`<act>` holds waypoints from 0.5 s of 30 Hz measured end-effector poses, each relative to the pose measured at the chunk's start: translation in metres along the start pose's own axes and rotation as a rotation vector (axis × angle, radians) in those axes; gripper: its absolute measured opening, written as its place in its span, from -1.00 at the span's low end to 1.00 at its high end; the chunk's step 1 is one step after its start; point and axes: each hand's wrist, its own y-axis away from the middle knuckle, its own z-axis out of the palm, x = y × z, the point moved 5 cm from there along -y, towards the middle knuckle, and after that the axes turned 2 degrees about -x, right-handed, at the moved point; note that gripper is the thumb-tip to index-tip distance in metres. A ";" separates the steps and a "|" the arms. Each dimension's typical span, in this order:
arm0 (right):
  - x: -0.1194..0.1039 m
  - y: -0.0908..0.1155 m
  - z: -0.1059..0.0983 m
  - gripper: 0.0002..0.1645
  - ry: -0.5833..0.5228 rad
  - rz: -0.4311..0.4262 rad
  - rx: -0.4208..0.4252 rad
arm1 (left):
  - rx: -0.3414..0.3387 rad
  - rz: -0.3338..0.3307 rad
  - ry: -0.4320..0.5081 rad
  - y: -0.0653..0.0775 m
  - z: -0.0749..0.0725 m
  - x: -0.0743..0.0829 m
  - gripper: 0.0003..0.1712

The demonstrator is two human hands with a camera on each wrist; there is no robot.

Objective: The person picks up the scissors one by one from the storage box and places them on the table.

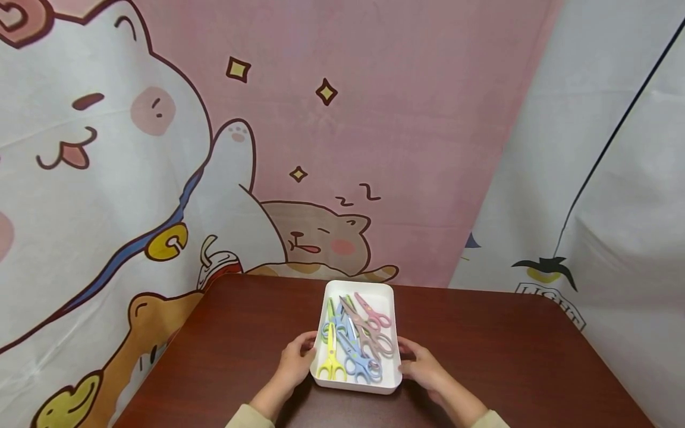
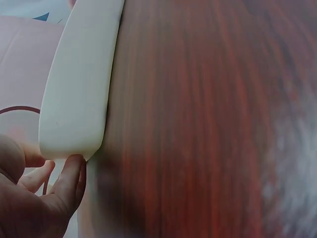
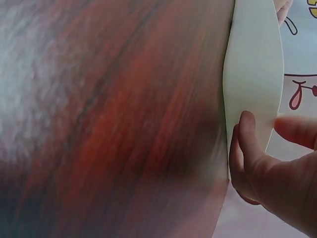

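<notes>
Hands point(image 1: 295, 361) point(image 1: 424, 367) at long edges of tray point(image 1: 354, 387), broad tabletop point(image 1: 476, 339) either side.

There is one table point(image 1: 481, 333), one tray point(image 1: 356, 388), one left hand point(image 1: 293, 362) and one right hand point(image 1: 423, 365), with two sleeves point(image 1: 250, 418). The scissors come to at least six pairs: one yellow pair point(image 1: 332, 356), one pink pair point(image 1: 373, 311), at least one mauve pair point(image 1: 365, 326), at least two blue pairs point(image 1: 350, 351) and at least one green pair point(image 1: 330, 308). Overlap hides the exact total. One backdrop point(image 1: 417, 148) carries three yellow stars point(image 1: 326, 92) and one bell point(image 1: 159, 245).
</notes>
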 end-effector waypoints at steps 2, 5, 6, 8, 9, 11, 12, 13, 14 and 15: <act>0.000 0.001 -0.003 -0.18 -0.001 0.004 0.001 | 0.001 -0.006 0.010 0.001 0.002 0.002 -0.63; 0.000 0.002 -0.007 -0.18 0.005 -0.001 -0.001 | -0.004 -0.006 0.019 0.001 0.006 0.004 -0.63; 0.000 0.003 -0.008 -0.17 0.006 0.000 0.000 | -0.005 -0.009 0.022 0.001 0.008 0.005 -0.63; 0.001 0.004 -0.011 -0.17 0.005 0.003 0.005 | -0.006 -0.009 0.025 0.002 0.010 0.006 -0.63; 0.001 0.004 -0.012 -0.17 0.004 0.003 0.005 | -0.006 -0.003 0.026 0.002 0.011 0.007 -0.63; 0.001 0.005 -0.015 -0.17 -0.006 0.004 0.005 | -0.005 -0.002 0.033 0.002 0.014 0.008 -0.63; 0.001 0.006 -0.017 -0.16 -0.011 0.005 0.006 | -0.004 -0.003 0.039 0.002 0.015 0.008 -0.63; 0.001 0.007 -0.018 -0.16 -0.017 0.005 0.005 | -0.006 0.000 0.044 0.002 0.017 0.008 -0.63; 0.002 0.007 -0.020 -0.15 -0.019 0.004 0.006 | -0.008 0.000 0.049 0.002 0.018 0.009 -0.64; 0.002 0.008 -0.022 -0.15 -0.019 0.003 0.009 | -0.009 0.003 0.053 0.001 0.020 0.009 -0.64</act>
